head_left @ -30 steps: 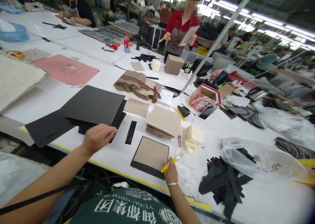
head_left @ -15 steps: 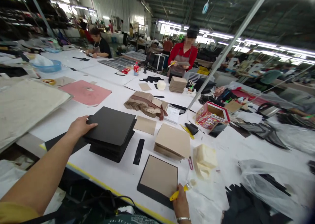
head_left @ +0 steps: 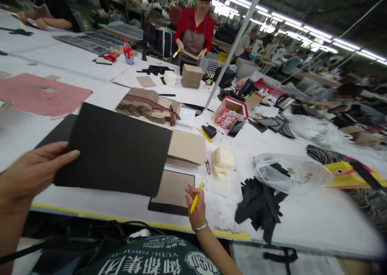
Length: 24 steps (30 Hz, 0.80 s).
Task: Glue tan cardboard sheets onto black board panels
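Note:
My left hand (head_left: 45, 166) pinches the left edge of a black sheet (head_left: 121, 150), raised and tilted above the table. The sheet hides part of a beige panel with a black border (head_left: 177, 188), lying flat near the front edge. Over that panel's right side, my right hand (head_left: 196, 204) holds a yellow-handled brush (head_left: 196, 198) between its fingers. Behind the panel sits a stack of beige boards (head_left: 187, 146). A pink-handled small tool (head_left: 208, 167) and a cream-coloured block (head_left: 223, 158) are to the right.
Black strips (head_left: 260, 204) and a clear plastic bag (head_left: 287, 172) lie at the right. A red patterned box (head_left: 231, 113) stands beside a slanted metal pole (head_left: 232, 49). Across the table, a person in red (head_left: 195, 33) holds a brush and a piece.
My left hand has lifted the black sheet and brought it rightward, partly over the bordered panel. The view has swung right. My right hand, still with the brush, has risen slightly off the panel's edge.

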Motion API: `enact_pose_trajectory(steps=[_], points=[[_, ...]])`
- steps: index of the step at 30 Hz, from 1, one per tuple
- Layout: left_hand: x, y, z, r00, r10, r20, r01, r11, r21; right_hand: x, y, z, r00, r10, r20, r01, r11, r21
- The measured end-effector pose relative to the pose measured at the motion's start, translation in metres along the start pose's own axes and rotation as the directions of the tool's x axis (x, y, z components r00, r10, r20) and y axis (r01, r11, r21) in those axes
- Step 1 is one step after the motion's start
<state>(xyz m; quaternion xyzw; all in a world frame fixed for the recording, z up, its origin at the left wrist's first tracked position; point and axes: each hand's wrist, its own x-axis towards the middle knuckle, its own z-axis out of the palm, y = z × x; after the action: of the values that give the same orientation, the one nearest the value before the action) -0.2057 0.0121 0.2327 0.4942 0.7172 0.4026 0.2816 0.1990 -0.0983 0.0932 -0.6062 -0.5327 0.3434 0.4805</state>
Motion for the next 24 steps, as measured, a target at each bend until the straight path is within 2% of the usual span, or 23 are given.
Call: enact_pose_trajectory(steps=[1, 2, 4, 6, 8, 9, 11, 14, 17, 21, 24], points=[[-0.012, 0.004, 0.024, 0.977, -0.09, 0.191, 0.114, 0.986, -0.122, -0.002, -0.009, 0.001, 1.0, 0.024, -0.011, -0.022, 0.995, 0.1], [-0.023, 0.005, 0.05, 0.926, -0.156, 0.344, 0.232, 0.953, -0.193, -0.003, -0.014, 0.002, 0.998, 0.057, -0.027, -0.051, 0.983, 0.179], [-0.044, -0.003, 0.1, 0.805, -0.216, 0.552, 0.395, 0.89, -0.228, -0.005, -0.014, 0.0, 0.988, 0.137, -0.072, -0.116, 0.963, 0.244], [-0.064, -0.024, 0.145, 0.719, -0.229, 0.656, 0.469, 0.856, -0.215, -0.006, 0.0, -0.006, 0.972, 0.2, -0.124, -0.178, 0.97, 0.165], [-0.082, -0.05, 0.181, 0.689, -0.246, 0.682, 0.484, 0.856, -0.181, -0.006, 0.023, -0.015, 0.958, 0.234, -0.167, -0.238, 0.971, -0.008], [-0.09, -0.062, 0.196, 0.689, -0.243, 0.683, 0.466, 0.87, -0.16, -0.006, 0.036, -0.019, 0.955, 0.242, -0.174, -0.261, 0.961, -0.095], [-0.103, -0.082, 0.217, 0.682, -0.229, 0.695, 0.434, 0.891, -0.132, -0.008, 0.059, -0.026, 0.956, 0.246, -0.163, -0.279, 0.932, -0.231], [-0.115, -0.1, 0.231, 0.627, -0.245, 0.74, 0.491, 0.861, -0.131, -0.013, 0.085, -0.032, 0.974, 0.193, -0.122, -0.224, 0.908, -0.354], [-0.119, -0.109, 0.229, 0.567, -0.29, 0.771, 0.593, 0.793, -0.138, -0.019, 0.094, -0.031, 0.993, 0.102, -0.065, -0.12, 0.902, -0.415], [-0.117, -0.121, 0.217, 0.543, -0.314, 0.779, 0.627, 0.769, -0.127, -0.02, 0.091, -0.024, 0.999, 0.044, 0.018, -0.032, 0.898, -0.438], [-0.117, -0.129, 0.217, 0.526, -0.383, 0.759, 0.58, 0.814, 0.008, -0.018, 0.091, -0.021, 0.999, 0.03, 0.022, -0.017, 0.889, -0.457]])
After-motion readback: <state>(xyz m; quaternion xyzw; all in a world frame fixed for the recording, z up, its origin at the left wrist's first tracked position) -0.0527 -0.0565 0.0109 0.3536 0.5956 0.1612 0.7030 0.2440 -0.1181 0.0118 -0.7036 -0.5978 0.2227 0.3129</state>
